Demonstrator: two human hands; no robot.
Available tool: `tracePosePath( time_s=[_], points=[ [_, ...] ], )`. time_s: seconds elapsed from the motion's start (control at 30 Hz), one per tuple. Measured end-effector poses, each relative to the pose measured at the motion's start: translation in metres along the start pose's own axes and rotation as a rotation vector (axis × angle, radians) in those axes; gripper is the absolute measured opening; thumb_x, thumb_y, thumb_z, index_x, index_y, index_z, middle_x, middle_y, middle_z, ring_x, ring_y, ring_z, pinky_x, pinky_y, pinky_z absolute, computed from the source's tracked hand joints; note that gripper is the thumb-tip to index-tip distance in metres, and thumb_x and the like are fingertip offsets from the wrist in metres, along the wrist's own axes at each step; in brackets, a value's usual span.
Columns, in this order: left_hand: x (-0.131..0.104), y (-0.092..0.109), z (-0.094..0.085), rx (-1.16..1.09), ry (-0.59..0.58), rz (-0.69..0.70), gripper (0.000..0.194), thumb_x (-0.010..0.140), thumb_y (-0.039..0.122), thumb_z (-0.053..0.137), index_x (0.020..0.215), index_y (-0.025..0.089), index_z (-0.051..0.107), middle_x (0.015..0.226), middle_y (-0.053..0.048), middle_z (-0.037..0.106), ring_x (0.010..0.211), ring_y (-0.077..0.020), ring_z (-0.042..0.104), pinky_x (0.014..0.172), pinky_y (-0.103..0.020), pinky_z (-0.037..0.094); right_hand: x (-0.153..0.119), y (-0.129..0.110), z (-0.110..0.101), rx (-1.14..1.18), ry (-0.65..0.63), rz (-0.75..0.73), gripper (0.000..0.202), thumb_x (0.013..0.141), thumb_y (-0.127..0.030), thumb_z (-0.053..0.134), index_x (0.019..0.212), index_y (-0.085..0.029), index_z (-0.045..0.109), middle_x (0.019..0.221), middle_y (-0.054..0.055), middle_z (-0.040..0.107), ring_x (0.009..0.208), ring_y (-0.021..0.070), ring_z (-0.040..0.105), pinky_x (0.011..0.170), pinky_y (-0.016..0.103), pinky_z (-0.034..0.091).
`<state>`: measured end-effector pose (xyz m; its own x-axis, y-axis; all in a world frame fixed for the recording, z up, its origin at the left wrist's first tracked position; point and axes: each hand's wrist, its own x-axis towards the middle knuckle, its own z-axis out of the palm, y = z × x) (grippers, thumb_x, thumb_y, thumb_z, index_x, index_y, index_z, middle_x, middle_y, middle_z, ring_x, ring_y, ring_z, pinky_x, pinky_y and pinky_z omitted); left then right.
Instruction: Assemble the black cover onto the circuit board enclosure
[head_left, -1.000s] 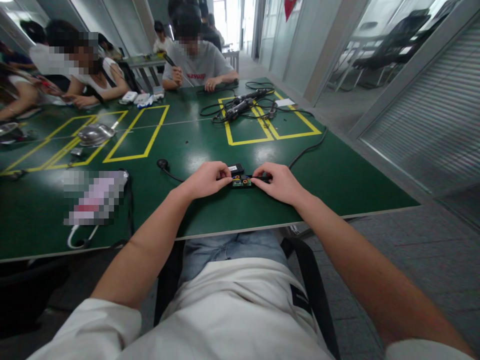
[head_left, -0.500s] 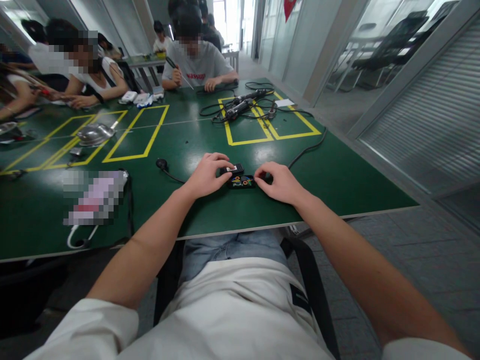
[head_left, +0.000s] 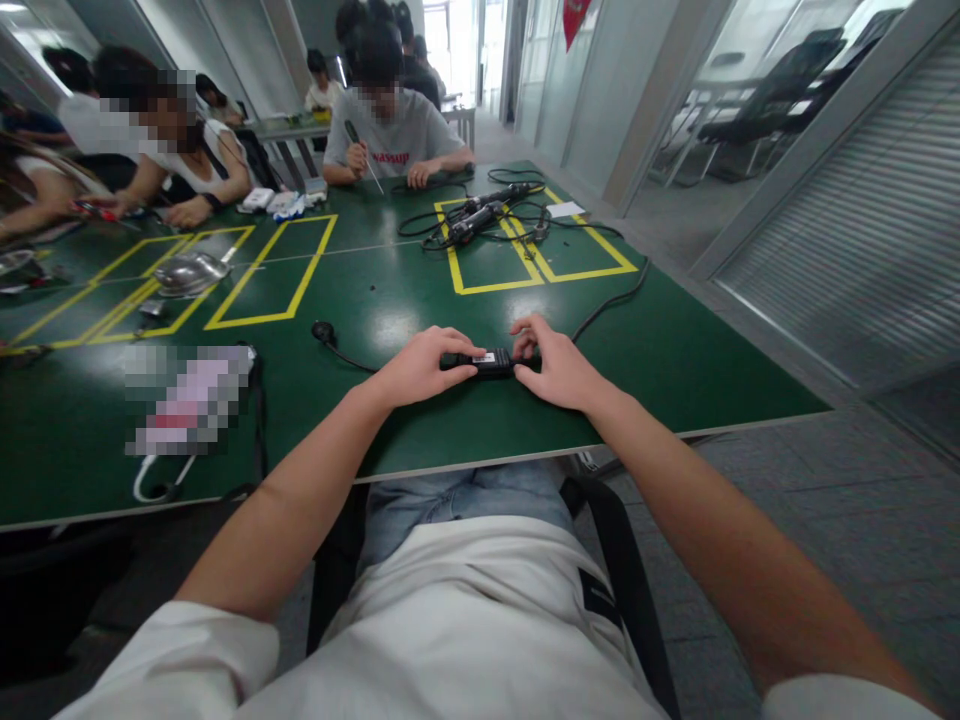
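A small black plastic case (head_left: 493,362) with a white label on its top lies on the green table. Its cover now sits over the body, hiding the inside; whether it is fully seated I cannot tell. My left hand (head_left: 421,368) grips the cover's left end between thumb and fingers. At the right end is my right hand (head_left: 556,367), its fingers raised and apart from the thumb, which is close to the case's edge. A black power cord (head_left: 611,302) runs off from the right end, and a cord with a black plug (head_left: 323,332) leads out to the left.
Corded black tools (head_left: 476,220) lie in a tangle inside yellow taped frames. A metal part (head_left: 191,272) and a blurred-out pale object (head_left: 196,395) are on the left. Across the table a person (head_left: 397,125) holds a screwdriver (head_left: 363,155). The table's front edge runs below my wrists.
Half a second ago the case showed coloured wires, with its cover held behind it. My left hand has brought the cover over the body. My right hand's fingers have spread.
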<state>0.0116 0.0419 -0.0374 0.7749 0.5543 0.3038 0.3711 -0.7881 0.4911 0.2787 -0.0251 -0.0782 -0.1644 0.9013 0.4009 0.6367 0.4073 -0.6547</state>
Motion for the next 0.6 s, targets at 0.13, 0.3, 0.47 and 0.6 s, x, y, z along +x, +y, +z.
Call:
tracePosePath(
  time_s=[0.13, 0.3, 0.47, 0.6],
  points=[
    [-0.0012, -0.0025, -0.0009, 0.022, -0.054, -0.019, 0.031, 0.099, 0.033, 0.079, 0.128, 0.025, 0.088, 0.123, -0.01, 0.084, 0.112, -0.028, 0.078, 0.11, -0.046, 0.059, 0.0002, -0.0001, -0.0009, -0.003, -0.023, 0.005, 0.043, 0.074, -0.02, 0.068, 0.114, -0.029, 0.054, 0.092, 0.002, 0.073, 0.085, 0.0263, 0.067, 0.085, 0.042, 0.054],
    [-0.0008, 0.0028, -0.0019, -0.002, -0.049, -0.065, 0.03, 0.099, 0.034, 0.078, 0.125, 0.024, 0.088, 0.119, -0.009, 0.086, 0.108, -0.0266, 0.078, 0.106, -0.041, 0.059, -0.0002, -0.0008, -0.0023, -0.036, -0.028, -0.012, 0.034, 0.075, -0.02, 0.07, 0.107, -0.028, 0.058, 0.092, 0.003, 0.073, 0.085, 0.0269, 0.066, 0.084, 0.042, 0.054],
    [0.0031, 0.0011, 0.0014, -0.021, 0.076, -0.259, 0.032, 0.103, 0.035, 0.069, 0.126, 0.021, 0.085, 0.103, -0.005, 0.084, 0.09, -0.0218, 0.074, 0.09, -0.035, 0.059, -0.0001, -0.0015, -0.002, -0.06, -0.018, -0.037, 0.021, 0.082, -0.025, 0.071, 0.101, -0.026, 0.064, 0.09, 0.004, 0.074, 0.084, 0.0266, 0.066, 0.082, 0.041, 0.054],
    [0.0034, -0.0048, 0.0022, 0.128, 0.099, -0.299, 0.023, 0.098, 0.03, 0.072, 0.115, 0.021, 0.085, 0.101, -0.006, 0.081, 0.087, -0.0226, 0.072, 0.091, -0.038, 0.058, 0.0011, -0.0024, -0.0012, -0.076, -0.028, -0.061, 0.009, 0.088, -0.031, 0.072, 0.095, -0.025, 0.072, 0.091, 0.006, 0.077, 0.084, 0.0266, 0.069, 0.082, 0.041, 0.056]
  ],
)
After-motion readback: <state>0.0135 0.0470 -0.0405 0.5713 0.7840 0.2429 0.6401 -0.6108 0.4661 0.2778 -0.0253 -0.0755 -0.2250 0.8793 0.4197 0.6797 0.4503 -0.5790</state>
